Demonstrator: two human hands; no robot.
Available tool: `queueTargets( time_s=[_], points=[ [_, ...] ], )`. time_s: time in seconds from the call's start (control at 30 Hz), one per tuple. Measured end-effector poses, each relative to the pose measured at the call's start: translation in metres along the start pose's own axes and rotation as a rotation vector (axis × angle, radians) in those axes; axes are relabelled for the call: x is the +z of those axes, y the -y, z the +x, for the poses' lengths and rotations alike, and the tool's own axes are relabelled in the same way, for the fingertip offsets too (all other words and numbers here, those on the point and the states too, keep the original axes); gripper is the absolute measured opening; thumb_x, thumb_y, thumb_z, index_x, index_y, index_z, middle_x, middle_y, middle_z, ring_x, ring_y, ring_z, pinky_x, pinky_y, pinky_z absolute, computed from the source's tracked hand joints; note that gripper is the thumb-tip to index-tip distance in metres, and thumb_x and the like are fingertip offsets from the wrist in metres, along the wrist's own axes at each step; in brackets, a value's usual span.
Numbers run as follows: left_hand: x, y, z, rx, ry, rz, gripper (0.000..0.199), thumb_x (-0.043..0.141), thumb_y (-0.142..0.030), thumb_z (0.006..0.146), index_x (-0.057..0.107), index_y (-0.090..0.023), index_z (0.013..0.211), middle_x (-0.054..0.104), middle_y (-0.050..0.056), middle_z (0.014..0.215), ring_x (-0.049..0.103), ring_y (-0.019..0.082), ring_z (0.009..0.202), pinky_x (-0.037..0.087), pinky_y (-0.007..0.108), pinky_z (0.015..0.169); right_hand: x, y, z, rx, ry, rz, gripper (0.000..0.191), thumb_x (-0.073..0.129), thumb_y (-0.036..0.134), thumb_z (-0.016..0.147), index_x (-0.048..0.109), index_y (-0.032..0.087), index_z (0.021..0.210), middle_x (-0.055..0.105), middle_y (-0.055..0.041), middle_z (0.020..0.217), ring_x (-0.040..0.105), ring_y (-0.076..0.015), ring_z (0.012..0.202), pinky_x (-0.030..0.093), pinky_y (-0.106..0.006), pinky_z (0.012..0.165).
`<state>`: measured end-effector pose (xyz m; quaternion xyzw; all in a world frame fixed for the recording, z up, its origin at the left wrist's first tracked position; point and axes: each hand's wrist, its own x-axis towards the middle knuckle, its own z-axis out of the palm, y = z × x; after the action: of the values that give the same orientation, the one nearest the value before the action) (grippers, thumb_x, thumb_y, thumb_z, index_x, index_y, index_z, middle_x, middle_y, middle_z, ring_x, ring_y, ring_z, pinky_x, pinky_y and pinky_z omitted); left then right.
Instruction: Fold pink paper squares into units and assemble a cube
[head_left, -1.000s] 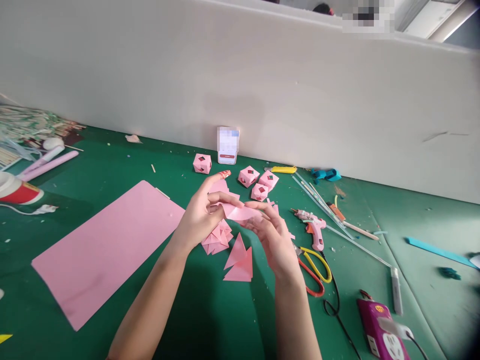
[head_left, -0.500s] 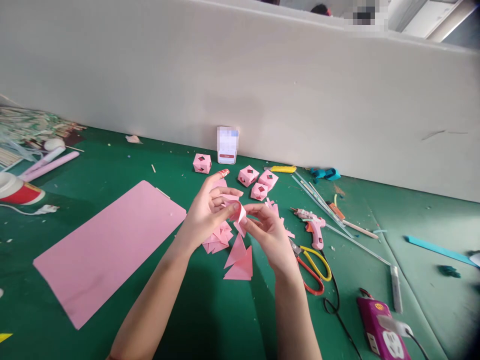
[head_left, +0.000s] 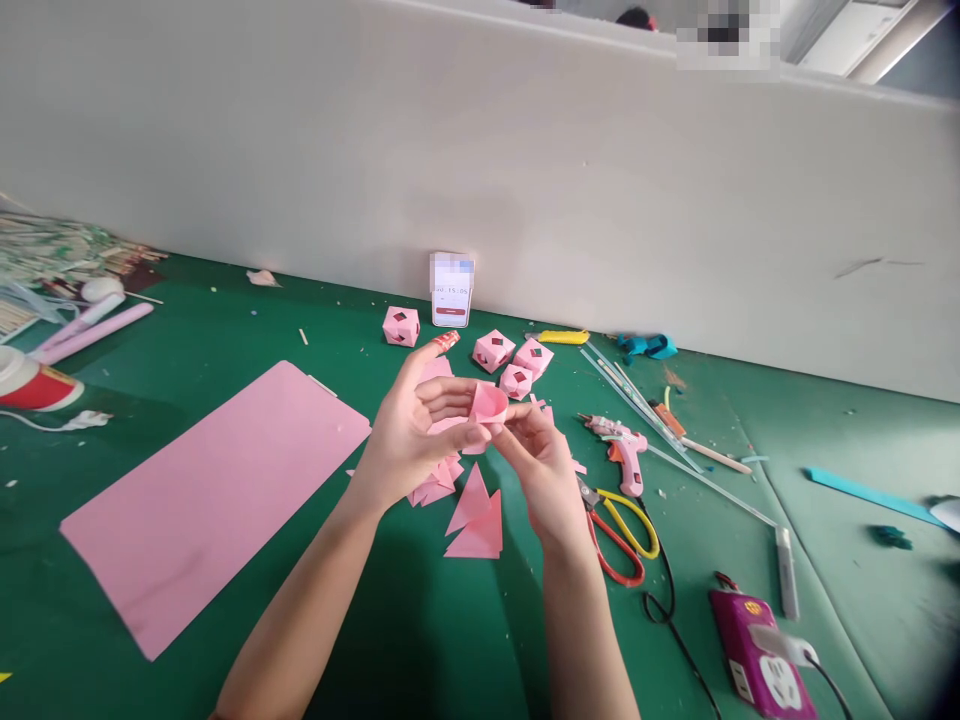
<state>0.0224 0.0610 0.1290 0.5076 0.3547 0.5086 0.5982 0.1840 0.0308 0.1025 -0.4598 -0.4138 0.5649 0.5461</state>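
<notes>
Between my two hands is a small piece of pink paper (head_left: 489, 402), curled into a loop. My left hand (head_left: 412, 430) grips its left side with thumb and fingers; a red-and-white wrap covers the raised index fingertip. My right hand (head_left: 541, 455) pinches its lower right edge. Below them lie loose pink paper triangles (head_left: 480, 530) and a heap of pink folded pieces (head_left: 435, 485), partly hidden by my left hand. Just beyond my hands stand several pink paper shapes with diamond openings, among them one folded paper ball (head_left: 493, 351).
Left of my arm lies a large pink paper sheet (head_left: 217, 500). On the right are scissors (head_left: 619, 535), a pink glue gun (head_left: 626, 455), glue sticks, a yellow cutter (head_left: 562, 337) and a purple power strip (head_left: 761, 655). A phone (head_left: 452, 290) leans against the white partition (head_left: 300, 150).
The pink paper in my hands has been turned, and its round opening now faces me. My right fingers have shifted slightly along its edge.
</notes>
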Motion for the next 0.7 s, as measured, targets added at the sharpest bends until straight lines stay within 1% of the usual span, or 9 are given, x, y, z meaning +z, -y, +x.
queueTargets(
  time_s=[0.1,0.2,0.27,0.33,0.4,0.47,0.6,0.7],
  points=[
    [0.0003,-0.002,-0.0005,0.006,-0.046,0.087,0.091,0.091,-0.034,0.071,0.043,-0.028,0.148,0.075,0.007,0.11,0.075,0.023,0.101,0.063,0.04,0.094,0.0031,0.0013,-0.0022,0.021,0.016,-0.003,0.019,0.078,0.04,0.086,0.067,0.025,0.091,0.071,-0.0011,0.095,0.067,-0.0185,0.091,0.053,-0.033,0.085],
    [0.0003,-0.0047,-0.0014,0.004,-0.115,0.172,0.077,0.087,-0.034,0.077,0.048,-0.031,0.143,0.076,0.002,0.102,0.075,0.02,0.093,0.063,0.04,0.094,0.0051,0.0033,-0.0042,0.026,0.045,-0.05,0.021,0.081,0.039,0.084,0.068,0.027,0.095,0.072,-0.0014,0.102,0.068,-0.0217,0.101,0.052,-0.037,0.095],
    [0.0003,-0.0051,-0.0019,0.0,-0.126,0.206,0.071,0.086,-0.032,0.078,0.051,-0.033,0.139,0.075,-0.001,0.099,0.075,0.017,0.088,0.063,0.038,0.091,0.0057,0.0047,-0.0049,0.009,0.044,-0.088,0.024,0.081,0.04,0.084,0.068,0.028,0.101,0.073,-0.0024,0.108,0.067,-0.024,0.108,0.051,-0.041,0.099],
    [0.0005,-0.004,-0.0022,0.004,-0.127,0.227,0.07,0.087,-0.029,0.076,0.053,-0.034,0.137,0.075,-0.002,0.096,0.074,0.015,0.085,0.064,0.033,0.087,0.006,0.0056,-0.0051,-0.035,0.012,-0.134,0.026,0.081,0.041,0.083,0.069,0.028,0.102,0.073,-0.0034,0.108,0.067,-0.025,0.109,0.05,-0.043,0.101],
    [0.0009,-0.0023,-0.0021,0.022,-0.125,0.238,0.069,0.088,-0.027,0.075,0.055,-0.032,0.135,0.074,-0.002,0.095,0.073,0.014,0.083,0.064,0.031,0.086,0.006,0.0057,-0.0052,-0.084,-0.03,-0.172,0.024,0.081,0.041,0.083,0.071,0.027,0.099,0.074,-0.0034,0.104,0.067,-0.0243,0.104,0.05,-0.042,0.099],
    [0.0014,-0.001,-0.0019,0.041,-0.118,0.237,0.067,0.088,-0.028,0.075,0.057,-0.029,0.134,0.074,0.0,0.095,0.073,0.015,0.083,0.064,0.031,0.085,0.0059,0.0052,-0.0056,-0.113,-0.049,-0.175,0.02,0.081,0.04,0.084,0.074,0.026,0.095,0.074,-0.0028,0.097,0.068,-0.0229,0.098,0.052,-0.039,0.094],
    [0.0025,-0.0025,-0.0021,0.051,-0.078,0.21,0.067,0.086,-0.034,0.077,0.056,-0.025,0.135,0.076,0.003,0.097,0.075,0.018,0.085,0.065,0.034,0.084,0.0055,0.0042,-0.0066,-0.109,-0.067,-0.104,0.016,0.079,0.039,0.086,0.076,0.026,0.095,0.076,-0.0029,0.096,0.068,-0.0221,0.096,0.052,-0.037,0.091],
    [0.0036,-0.0047,-0.003,0.056,-0.094,0.23,0.065,0.084,-0.037,0.08,0.055,-0.024,0.136,0.077,0.004,0.096,0.076,0.02,0.09,0.064,0.035,0.087,0.0054,0.0043,-0.0069,-0.102,-0.082,-0.071,0.016,0.077,0.04,0.087,0.076,0.025,0.094,0.076,-0.0026,0.096,0.069,-0.0214,0.094,0.053,-0.036,0.089]
  ],
)
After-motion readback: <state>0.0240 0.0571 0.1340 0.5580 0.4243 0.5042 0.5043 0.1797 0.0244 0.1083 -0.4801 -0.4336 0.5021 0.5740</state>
